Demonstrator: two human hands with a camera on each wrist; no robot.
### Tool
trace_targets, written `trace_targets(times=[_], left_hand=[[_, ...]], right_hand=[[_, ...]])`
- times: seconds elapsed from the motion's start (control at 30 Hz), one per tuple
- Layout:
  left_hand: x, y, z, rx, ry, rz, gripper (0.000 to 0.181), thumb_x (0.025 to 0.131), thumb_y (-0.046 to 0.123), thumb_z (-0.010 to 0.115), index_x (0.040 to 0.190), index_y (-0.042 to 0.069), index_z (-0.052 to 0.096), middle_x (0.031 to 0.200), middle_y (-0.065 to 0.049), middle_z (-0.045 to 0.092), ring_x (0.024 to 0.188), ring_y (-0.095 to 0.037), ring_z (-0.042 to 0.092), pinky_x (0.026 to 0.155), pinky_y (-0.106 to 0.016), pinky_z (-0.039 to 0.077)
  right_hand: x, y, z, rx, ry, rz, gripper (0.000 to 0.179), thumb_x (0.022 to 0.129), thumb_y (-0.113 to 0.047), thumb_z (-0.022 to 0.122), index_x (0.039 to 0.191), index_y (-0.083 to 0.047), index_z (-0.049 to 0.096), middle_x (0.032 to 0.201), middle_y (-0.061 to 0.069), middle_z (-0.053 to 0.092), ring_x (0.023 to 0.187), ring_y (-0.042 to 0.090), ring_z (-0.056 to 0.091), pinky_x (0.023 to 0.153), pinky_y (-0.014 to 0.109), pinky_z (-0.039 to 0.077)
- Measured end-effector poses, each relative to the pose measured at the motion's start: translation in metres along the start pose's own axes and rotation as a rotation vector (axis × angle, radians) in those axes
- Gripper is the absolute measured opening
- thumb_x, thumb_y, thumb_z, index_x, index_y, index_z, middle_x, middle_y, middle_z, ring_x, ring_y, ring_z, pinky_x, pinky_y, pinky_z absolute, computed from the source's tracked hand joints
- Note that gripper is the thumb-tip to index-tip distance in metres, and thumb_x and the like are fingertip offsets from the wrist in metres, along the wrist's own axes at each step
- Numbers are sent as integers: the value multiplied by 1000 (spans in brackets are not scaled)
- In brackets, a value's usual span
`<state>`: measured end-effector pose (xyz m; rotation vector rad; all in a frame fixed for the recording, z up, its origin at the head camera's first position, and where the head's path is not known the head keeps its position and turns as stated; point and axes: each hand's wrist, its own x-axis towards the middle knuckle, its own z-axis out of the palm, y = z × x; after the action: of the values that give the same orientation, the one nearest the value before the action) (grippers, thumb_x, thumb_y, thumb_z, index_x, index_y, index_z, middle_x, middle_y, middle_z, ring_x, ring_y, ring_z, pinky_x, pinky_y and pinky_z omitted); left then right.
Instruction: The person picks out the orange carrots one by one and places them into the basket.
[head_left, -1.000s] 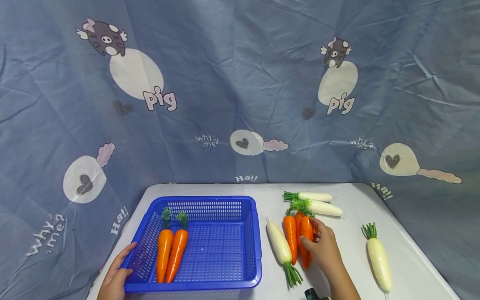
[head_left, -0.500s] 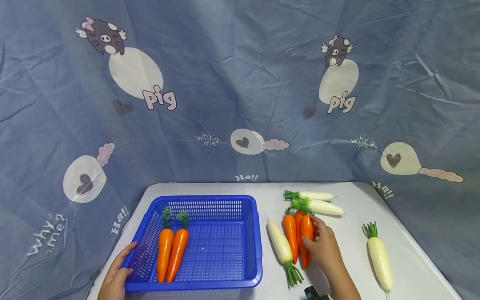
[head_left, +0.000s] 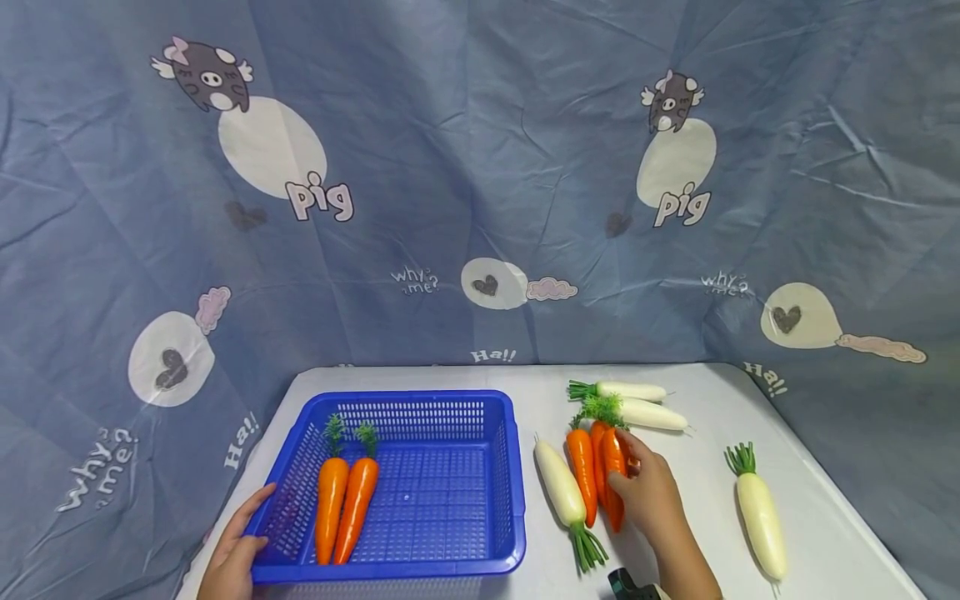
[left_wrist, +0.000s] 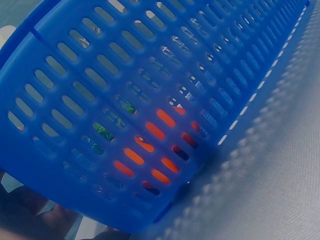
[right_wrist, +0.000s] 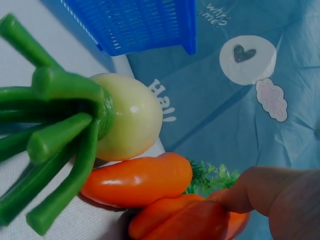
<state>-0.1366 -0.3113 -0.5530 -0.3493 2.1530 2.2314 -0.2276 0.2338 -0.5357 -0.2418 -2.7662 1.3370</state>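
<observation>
My left hand (head_left: 232,546) grips the left front corner of a blue plastic basket (head_left: 386,570), thumb and fingers at its rim. In the left wrist view its fingers show dimly below the basket's slotted wall (left_wrist: 55,120). Two orange carrots (head_left: 357,500) with green tops lie inside the basket, on its left side. My right hand (head_left: 652,487) pinches a carrot (head_left: 613,454) between thumb and fingers, at the right of a small bunch. Another carrot (head_left: 582,467) lies at the bunch's left, also seen as a carrot (right_wrist: 140,180) in the right wrist view.
A white radish (head_left: 560,483) lies between basket and carrots, leaves toward me. Two more white radishes (head_left: 637,414) lie behind the carrots. One radish (head_left: 760,525) lies far right on the white table (head_left: 705,458). A blue printed cloth (head_left: 480,167) hangs behind.
The carrot under my right hand has turned slightly, its tip shifting a little to the right. My left hand and the basket stay nearly in place.
</observation>
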Motion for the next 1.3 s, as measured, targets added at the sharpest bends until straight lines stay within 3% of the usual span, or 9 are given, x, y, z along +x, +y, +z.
trace_targets(times=[0.07, 0.27, 0.67, 0.73, 0.83, 0.93, 1.03, 1.17, 1.3], left_hand=[[0, 0, 0, 0, 10, -6, 74, 97, -4, 23, 165, 25, 25, 144, 8, 49, 101, 3, 64, 78, -42, 63], [1, 4, 3, 31, 11, -47, 75, 96, -3, 21, 166, 21, 17, 166, -32, 11, 99, 7, 61, 80, -41, 62], [1, 2, 2, 35, 6, -26, 75, 96, -4, 20, 166, 21, 17, 166, -34, 11, 98, 8, 61, 78, -39, 62], [1, 1, 2, 35, 6, -23, 75, 96, -4, 21, 166, 23, 19, 165, -28, 18, 98, 7, 61, 77, -39, 62], [1, -2, 0, 24, 4, 12, 75, 96, -5, 22, 166, 23, 22, 147, 6, 47, 100, 6, 62, 77, -39, 62], [1, -4, -2, 7, 3, 34, 75, 96, -6, 23, 165, 24, 26, 121, 36, 47, 101, 4, 64, 77, -39, 62], [2, -4, -1, 8, 10, 21, 75, 96, -5, 23, 165, 24, 25, 139, 14, 51, 100, 5, 64, 77, -39, 62], [2, -2, 1, 29, 13, -6, 75, 96, -4, 21, 166, 23, 21, 160, -25, 23, 100, 6, 63, 78, -39, 62], [2, -3, -1, 21, 11, 18, 75, 96, -5, 22, 165, 21, 23, 145, 7, 49, 100, 5, 63, 77, -39, 62]], right_hand=[[0, 0, -1, 16, -2, 25, 71, 90, -3, 66, 158, -15, 46, 150, 32, 50, 132, 56, 55, 91, 53, 60], [-2, 3, -4, 91, 3, 102, 73, 91, -4, 61, 160, -19, 43, 150, 27, 49, 131, 50, 56, 78, 41, 62], [-2, 14, -8, 181, 43, 143, 73, 89, -5, 60, 160, -15, 43, 149, 31, 51, 128, 50, 57, 83, 43, 62], [-3, 16, -8, 186, 45, 152, 71, 90, -6, 60, 159, -15, 43, 149, 32, 51, 129, 51, 56, 87, 45, 61], [-4, 19, -9, 181, 45, 154, 69, 92, -8, 59, 159, -14, 44, 146, 32, 54, 129, 51, 56, 91, 45, 61], [-4, 21, -10, 177, 39, 156, 66, 93, -10, 60, 158, -14, 45, 143, 31, 56, 128, 49, 58, 87, 42, 61], [-5, 21, -10, 171, 39, 156, 65, 94, -13, 61, 157, -13, 46, 140, 31, 58, 122, 45, 61, 80, 37, 60], [-7, 20, -11, 179, 59, 156, 62, 96, -15, 62, 156, -12, 47, 136, 32, 61, 113, 41, 67, 74, 35, 61], [-8, 19, -12, 196, 68, 150, 57, 99, -17, 61, 155, -13, 49, 134, 32, 64, 108, 38, 70, 70, 35, 61]])
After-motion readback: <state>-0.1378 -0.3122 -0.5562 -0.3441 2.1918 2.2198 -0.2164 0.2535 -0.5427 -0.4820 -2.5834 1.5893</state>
